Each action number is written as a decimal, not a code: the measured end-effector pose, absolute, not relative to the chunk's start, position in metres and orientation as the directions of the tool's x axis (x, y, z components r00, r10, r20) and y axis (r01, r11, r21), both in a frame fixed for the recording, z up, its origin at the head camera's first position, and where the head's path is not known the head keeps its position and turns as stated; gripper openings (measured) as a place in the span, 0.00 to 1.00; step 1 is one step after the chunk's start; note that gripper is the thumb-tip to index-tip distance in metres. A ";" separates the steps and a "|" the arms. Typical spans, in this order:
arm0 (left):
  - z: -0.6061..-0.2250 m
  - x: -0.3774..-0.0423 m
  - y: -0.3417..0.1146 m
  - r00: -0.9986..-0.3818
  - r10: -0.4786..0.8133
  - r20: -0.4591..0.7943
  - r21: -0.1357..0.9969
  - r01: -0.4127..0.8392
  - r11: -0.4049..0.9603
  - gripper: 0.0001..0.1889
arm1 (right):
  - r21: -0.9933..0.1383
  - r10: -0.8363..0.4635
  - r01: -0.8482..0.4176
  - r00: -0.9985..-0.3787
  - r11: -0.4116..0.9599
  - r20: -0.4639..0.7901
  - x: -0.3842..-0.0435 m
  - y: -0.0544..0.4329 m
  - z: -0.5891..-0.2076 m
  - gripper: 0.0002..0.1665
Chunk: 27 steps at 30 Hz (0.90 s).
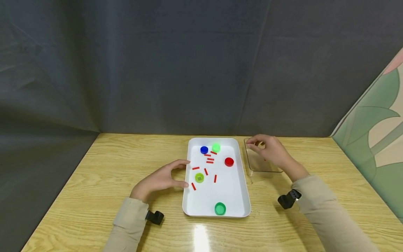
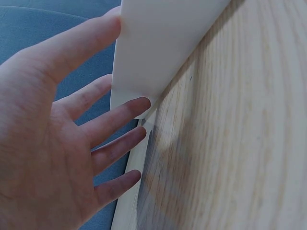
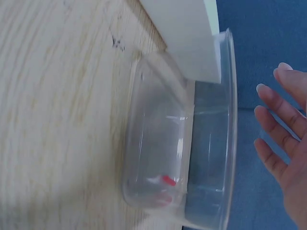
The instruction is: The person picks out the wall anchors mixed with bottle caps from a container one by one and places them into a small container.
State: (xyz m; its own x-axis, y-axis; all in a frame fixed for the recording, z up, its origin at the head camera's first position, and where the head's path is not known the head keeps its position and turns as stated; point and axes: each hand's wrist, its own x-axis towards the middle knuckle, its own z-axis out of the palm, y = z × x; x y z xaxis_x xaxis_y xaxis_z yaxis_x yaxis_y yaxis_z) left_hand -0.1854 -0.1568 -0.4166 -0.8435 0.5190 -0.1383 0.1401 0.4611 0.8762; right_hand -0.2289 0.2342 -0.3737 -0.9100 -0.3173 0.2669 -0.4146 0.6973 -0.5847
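Note:
My left hand (image 1: 163, 176) rests its spread thumb and fingertips against the left wall of a white tray (image 1: 217, 194). In the left wrist view the fingers (image 2: 112, 117) are nearly straight beside the tray's outer side. My right hand (image 1: 270, 148) is over a clear plastic box (image 1: 252, 161), its thumb and index fingertips close together near the far left rim. The right wrist view shows fingers (image 3: 276, 129) loosely extended outside the box wall, with nothing visible between them. A small red stick (image 3: 168, 180) lies on the box's floor.
Several red sticks (image 1: 215, 179) lie scattered in the tray. Among them are round caps: blue (image 1: 204, 150), bright green (image 1: 216, 147), red (image 1: 229, 162), yellow-green (image 1: 199, 177) and darker green (image 1: 220, 209). A dark curtain (image 1: 176, 70) hangs behind the wooden table (image 1: 104, 168).

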 end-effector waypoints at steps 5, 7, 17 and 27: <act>-0.417 -0.185 -0.157 -0.841 0.523 -0.137 0.880 0.139 0.453 0.42 | -0.571 -0.363 -0.491 -0.871 0.658 0.332 -0.225 0.225 -0.374 0.05; -0.418 -0.185 -0.158 -0.840 0.525 -0.137 0.881 0.139 0.452 0.42 | -0.563 -0.377 -0.512 -0.859 0.649 0.346 -0.224 0.221 -0.373 0.05; -0.419 -0.186 -0.157 -0.843 0.520 -0.138 0.878 0.139 0.458 0.42 | -0.591 -0.403 -0.504 -0.863 0.630 0.306 -0.215 0.202 -0.373 0.06; -0.418 -0.186 -0.155 -0.840 0.526 -0.135 0.879 0.143 0.454 0.42 | -0.628 -0.439 -0.487 -0.864 0.606 0.247 -0.210 0.185 -0.381 0.07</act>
